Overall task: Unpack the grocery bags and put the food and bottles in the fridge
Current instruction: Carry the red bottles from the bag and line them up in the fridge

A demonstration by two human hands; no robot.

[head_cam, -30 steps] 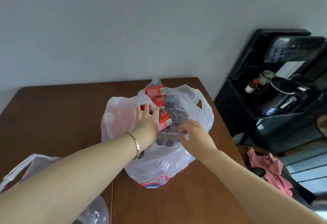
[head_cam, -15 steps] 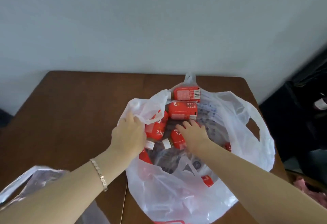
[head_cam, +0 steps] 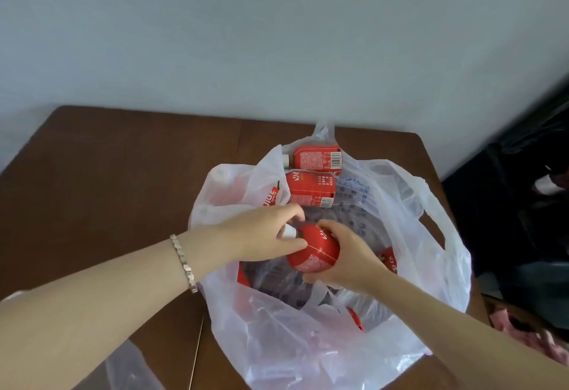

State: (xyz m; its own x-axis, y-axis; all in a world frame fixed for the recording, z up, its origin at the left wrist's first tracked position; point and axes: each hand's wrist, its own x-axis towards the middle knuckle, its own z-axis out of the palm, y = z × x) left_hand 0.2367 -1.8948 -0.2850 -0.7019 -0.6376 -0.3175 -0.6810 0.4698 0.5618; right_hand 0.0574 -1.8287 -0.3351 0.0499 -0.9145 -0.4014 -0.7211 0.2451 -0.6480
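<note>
Head view: a white plastic grocery bag lies open on the brown table, and both hands are inside its mouth. The right hand is wrapped round the body of a red bottle, fingers curled under it. The left hand, a bracelet on its wrist, pinches the same bottle at the neck by its white cap. The bottle sits at the middle of the bag's opening and appears lifted clear of the packs below.

Half a second ago the left hand was holding back the bag's left rim and the right hand lay flat among the bottles. Now the rim is released and both hands have closed on this one bottle. I judge the first item is picked and ready to come out, with no fridge in sight yet.

Two more red bottles lie on their sides at the bag's far edge. Other red pieces show at its left, right and near sides, so most of the unpacking remains. A second, clearer bag lies off the grocery bag's near-left corner.
</note>
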